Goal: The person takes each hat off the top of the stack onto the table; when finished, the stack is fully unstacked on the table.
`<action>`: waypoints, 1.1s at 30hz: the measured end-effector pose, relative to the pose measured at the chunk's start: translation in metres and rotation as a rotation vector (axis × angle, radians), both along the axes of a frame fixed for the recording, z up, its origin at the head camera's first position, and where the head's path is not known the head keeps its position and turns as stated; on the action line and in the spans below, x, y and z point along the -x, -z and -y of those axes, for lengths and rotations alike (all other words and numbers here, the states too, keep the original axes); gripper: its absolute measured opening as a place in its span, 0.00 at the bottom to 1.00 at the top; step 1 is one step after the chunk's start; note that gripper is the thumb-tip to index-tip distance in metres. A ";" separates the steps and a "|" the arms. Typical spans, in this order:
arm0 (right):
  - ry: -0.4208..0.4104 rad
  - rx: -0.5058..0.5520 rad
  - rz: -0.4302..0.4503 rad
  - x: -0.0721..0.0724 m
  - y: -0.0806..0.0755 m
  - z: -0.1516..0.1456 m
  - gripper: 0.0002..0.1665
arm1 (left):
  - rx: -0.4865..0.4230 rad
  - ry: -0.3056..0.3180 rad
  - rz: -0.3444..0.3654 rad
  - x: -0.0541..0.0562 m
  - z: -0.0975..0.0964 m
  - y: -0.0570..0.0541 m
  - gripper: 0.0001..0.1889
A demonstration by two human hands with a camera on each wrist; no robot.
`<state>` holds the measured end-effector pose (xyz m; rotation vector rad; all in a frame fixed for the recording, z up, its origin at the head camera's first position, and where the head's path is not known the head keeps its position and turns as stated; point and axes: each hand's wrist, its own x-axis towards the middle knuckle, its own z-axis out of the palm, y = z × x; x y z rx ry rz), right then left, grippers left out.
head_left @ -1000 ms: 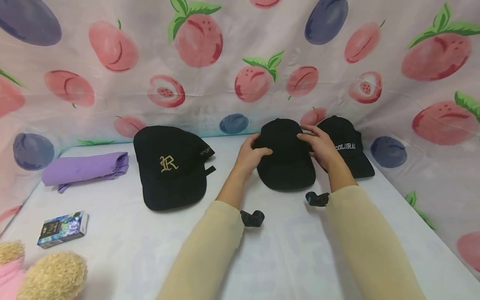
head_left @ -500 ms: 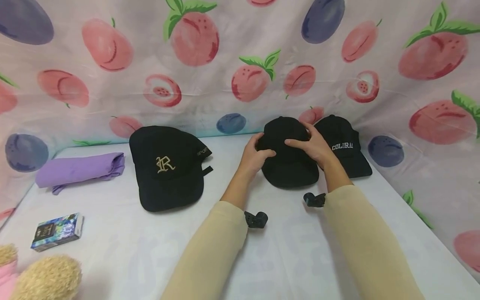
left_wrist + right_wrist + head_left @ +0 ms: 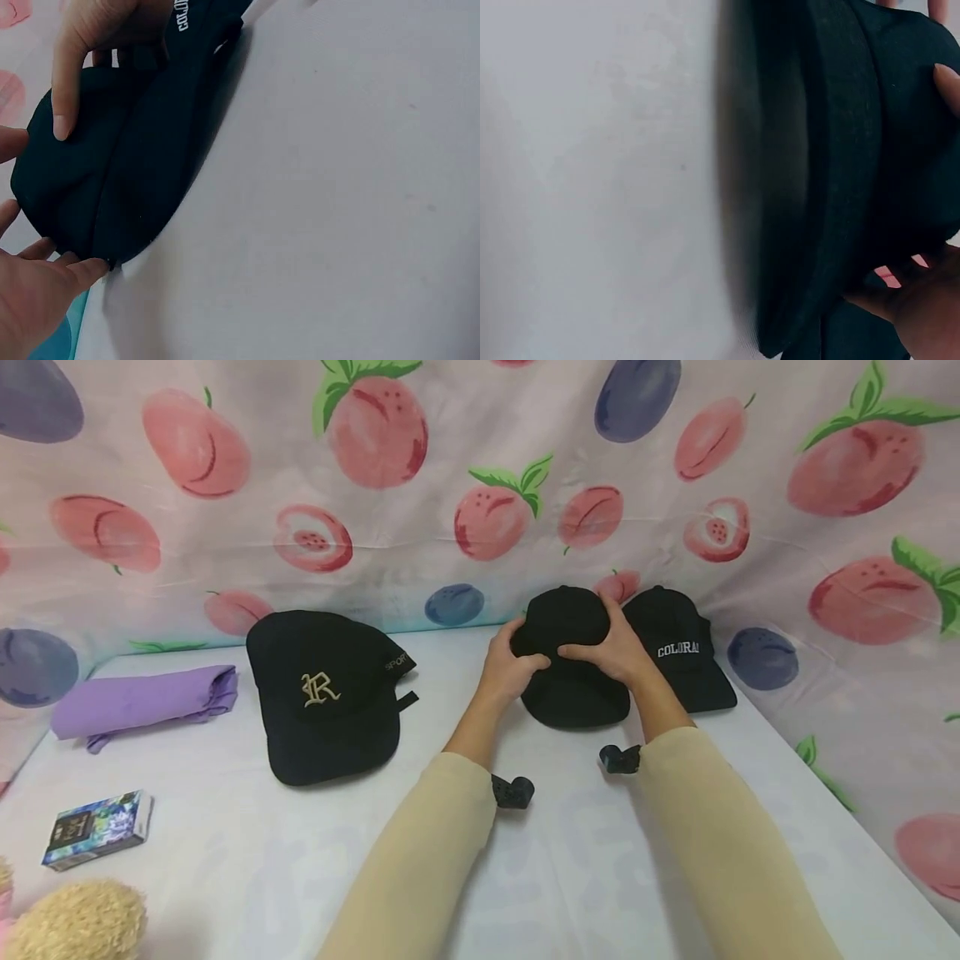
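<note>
A plain black baseball cap [image 3: 576,697] stands at the back of the table, its brim toward me. My left hand [image 3: 506,667] holds its left side, the thumb across the front and the fingers behind. On the other side my right hand [image 3: 617,647] grips the crown, with its thumb on the front panel. The left wrist view shows the crown [image 3: 82,172] between both hands. In the right wrist view the brim [image 3: 840,172] runs close over the white cloth. Directly right of it is a second black cap [image 3: 678,672] with white lettering, partly covered by my right hand.
A larger black cap [image 3: 322,735] with a gold R lies left of centre. Farther left are a folded purple cloth [image 3: 146,700], a patterned box [image 3: 97,829] and a fuzzy tan plush thing [image 3: 78,922]. A fruit-print curtain [image 3: 420,560] rises behind the table.
The plain cap has shifted slightly right and back, its crown more upright. My right hand has moved in from the cap's edge, its thumb now on the front. The left hand keeps its hold.
</note>
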<state>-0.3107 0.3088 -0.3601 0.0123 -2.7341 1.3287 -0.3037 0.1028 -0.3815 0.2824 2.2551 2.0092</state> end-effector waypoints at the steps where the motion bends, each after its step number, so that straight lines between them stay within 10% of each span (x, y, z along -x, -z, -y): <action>1: 0.007 -0.012 -0.010 0.001 0.001 0.001 0.72 | 0.010 -0.001 -0.007 0.000 0.000 0.000 0.43; 33: 0.124 -0.186 -0.136 0.017 -0.001 -0.004 0.68 | 0.071 0.128 0.030 -0.020 -0.004 0.004 0.43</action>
